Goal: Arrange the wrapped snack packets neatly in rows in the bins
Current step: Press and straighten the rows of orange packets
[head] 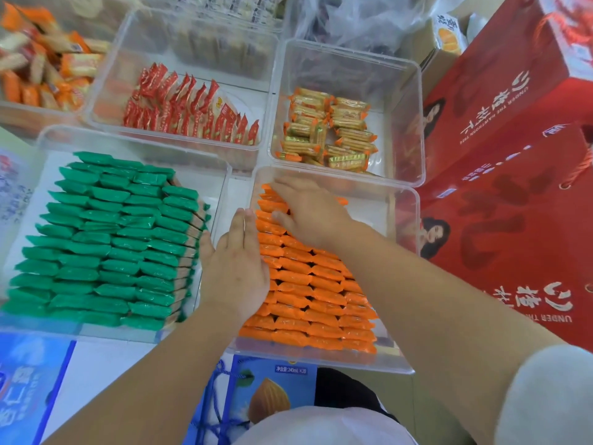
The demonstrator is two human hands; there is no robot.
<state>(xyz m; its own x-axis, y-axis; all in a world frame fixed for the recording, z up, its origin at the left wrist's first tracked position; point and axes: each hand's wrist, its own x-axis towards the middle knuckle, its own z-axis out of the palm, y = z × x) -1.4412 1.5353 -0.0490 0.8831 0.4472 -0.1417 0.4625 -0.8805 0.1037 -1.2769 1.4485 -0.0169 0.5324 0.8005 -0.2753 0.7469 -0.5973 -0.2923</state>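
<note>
While rows of orange wrapped snack packets (308,293) fill the clear plastic bin (409,226), with room by its right wall, left hand (237,268) and right hand (311,216) lie flat on them, fingers straight, holding nothing.

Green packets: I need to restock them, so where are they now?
In the head view, the green packets fill the near-left clear bin, directly left of the orange packets and nearer than the red packets.
</note>
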